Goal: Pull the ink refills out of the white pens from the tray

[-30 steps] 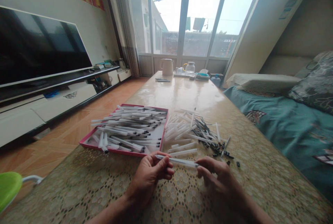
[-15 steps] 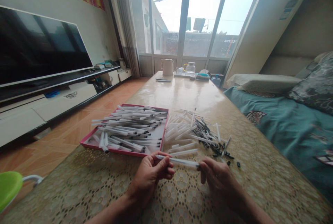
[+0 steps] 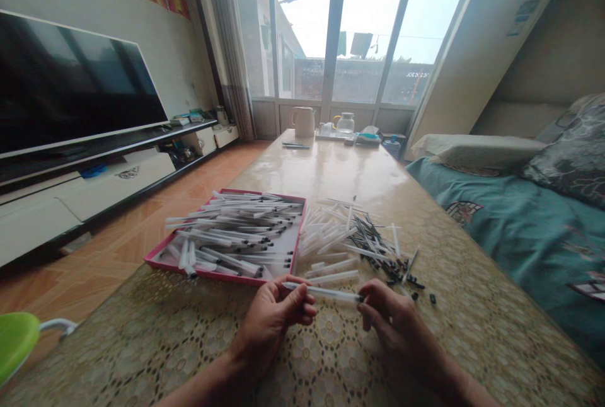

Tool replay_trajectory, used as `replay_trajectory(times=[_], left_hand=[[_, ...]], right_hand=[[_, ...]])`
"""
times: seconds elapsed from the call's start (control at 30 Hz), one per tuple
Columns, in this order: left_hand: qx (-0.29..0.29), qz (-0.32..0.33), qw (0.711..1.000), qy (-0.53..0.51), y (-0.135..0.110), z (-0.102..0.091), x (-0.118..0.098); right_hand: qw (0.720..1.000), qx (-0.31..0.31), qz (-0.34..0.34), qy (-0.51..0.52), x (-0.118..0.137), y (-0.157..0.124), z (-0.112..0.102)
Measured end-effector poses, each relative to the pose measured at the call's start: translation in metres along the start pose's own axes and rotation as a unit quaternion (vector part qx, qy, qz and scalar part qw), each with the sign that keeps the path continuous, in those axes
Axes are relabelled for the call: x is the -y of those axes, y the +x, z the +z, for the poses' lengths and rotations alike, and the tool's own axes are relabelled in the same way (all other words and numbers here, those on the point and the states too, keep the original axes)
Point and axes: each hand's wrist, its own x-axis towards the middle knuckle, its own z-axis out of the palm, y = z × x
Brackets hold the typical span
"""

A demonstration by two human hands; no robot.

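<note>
Only the head view to go on, looking down my arms. My left hand (image 3: 274, 319) has thumb and fingertips pinched shut on the tip end of a pen (image 3: 331, 293), and my right hand (image 3: 394, 322) is closed on the other end, so the pen sits level in the air between them, just above the table (image 3: 472, 325) and right in front of me. I'd guess gripping both ends is what stops a thin, slick thing like that from twisting. It's a skinny, frosty see-through plastic tube, smooth and round. Just past my left knuckles is the pink tray (image 3: 212, 273), shallow and rectangular, heaped with similar pens lying mostly one way; its low rim probably keeps them from rolling off. Beside it, to the right, a loose pile of clear barrels (image 3: 326, 246) lies mixed with thin black pieces (image 3: 378, 252), a few small ones scattered near my right hand. The tablecloth has a lacy, glossy tan pattern. At the far end stand a cream mug (image 3: 304, 121) and a glass jug (image 3: 346, 123).
</note>
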Motion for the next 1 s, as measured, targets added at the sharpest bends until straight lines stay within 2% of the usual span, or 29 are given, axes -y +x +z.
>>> replay_trajectory(times=[0.07, 0.2, 0.37, 0.53, 0.7, 0.8, 0.9, 1.0], left_hand=[[-0.001, -0.001, 1.0, -0.002, 0.0008, -0.0004, 0.0003], [-0.001, -0.006, 1.0, -0.004, 0.0008, 0.0003, -0.0006], [-0.001, -0.002, 1.0, 0.0, -0.0004, 0.0016, -0.0023], [-0.003, -0.003, 1.0, 0.0, -0.0005, 0.0026, -0.0021], [-0.005, -0.004, 1.0, -0.001, -0.0004, 0.0026, -0.002], [-0.005, -0.005, 1.0, -0.002, -0.0001, 0.0024, -0.0022], [-0.004, -0.007, 1.0, -0.003, 0.0003, 0.0022, -0.0021], [-0.001, -0.005, 1.0, -0.008, 0.0004, 0.002, -0.0018]], right_hand=[[1.0, 0.0, 0.007, 0.006, 0.0, 0.0001, -0.0001], [1.0, 0.012, -0.026, -0.008, -0.0032, 0.0007, 0.0], [1.0, -0.003, -0.004, 0.006, -0.0036, 0.0003, 0.0005], [1.0, 0.008, -0.022, 0.002, -0.0025, 0.0001, 0.0002], [1.0, 0.009, -0.005, 0.005, -0.0012, 0.0001, -0.0002], [0.999, 0.016, -0.027, -0.009, -0.0025, 0.0015, 0.0005], [0.999, 0.002, -0.037, -0.009, -0.004, 0.0021, 0.0011], [1.0, -0.008, -0.018, 0.011, -0.0029, 0.0005, 0.0003]])
